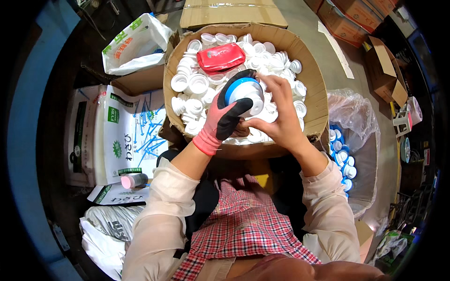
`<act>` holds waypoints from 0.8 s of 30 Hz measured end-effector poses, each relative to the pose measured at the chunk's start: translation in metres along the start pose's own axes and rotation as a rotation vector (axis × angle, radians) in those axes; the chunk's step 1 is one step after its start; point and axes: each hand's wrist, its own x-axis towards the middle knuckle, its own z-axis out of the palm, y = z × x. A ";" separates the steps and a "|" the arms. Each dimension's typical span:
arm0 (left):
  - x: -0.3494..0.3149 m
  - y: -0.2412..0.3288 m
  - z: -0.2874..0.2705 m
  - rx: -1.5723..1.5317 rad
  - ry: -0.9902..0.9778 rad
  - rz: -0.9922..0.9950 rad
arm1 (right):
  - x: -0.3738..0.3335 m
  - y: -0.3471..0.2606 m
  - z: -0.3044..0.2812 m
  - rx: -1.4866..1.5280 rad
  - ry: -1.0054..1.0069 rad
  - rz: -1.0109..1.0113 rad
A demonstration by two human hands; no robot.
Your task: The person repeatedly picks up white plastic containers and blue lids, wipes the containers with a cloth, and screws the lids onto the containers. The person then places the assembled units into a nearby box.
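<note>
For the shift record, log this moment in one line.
left hand: gloved, holds blue-rimmed white part; right hand: bare, beside it, contact unclear; box: white parts, red pouch on top

Brown colours the curved cardboard box (316, 93), white its round plastic caps (198, 84), red the shiny pouch (221, 57) near its far edge, white and bright blue the rounded plastic piece (253, 97) in the left grip's (227, 111) pink-and-black glove (212, 127), and red-white-navy check the cloth apron (248, 229).
</note>
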 end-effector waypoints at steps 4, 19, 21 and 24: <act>0.002 -0.002 0.000 0.058 -0.054 0.022 | 0.004 0.011 -0.004 0.764 -0.229 0.503; 0.017 -0.046 -0.034 0.084 -0.198 0.056 | -0.065 0.051 -0.094 0.530 0.134 0.517; 0.022 -0.046 -0.033 0.247 -0.263 0.060 | -0.122 0.069 -0.161 0.544 0.276 0.543; 0.023 -0.047 -0.032 0.233 -0.138 -0.095 | -0.226 0.090 -0.249 0.173 0.404 0.833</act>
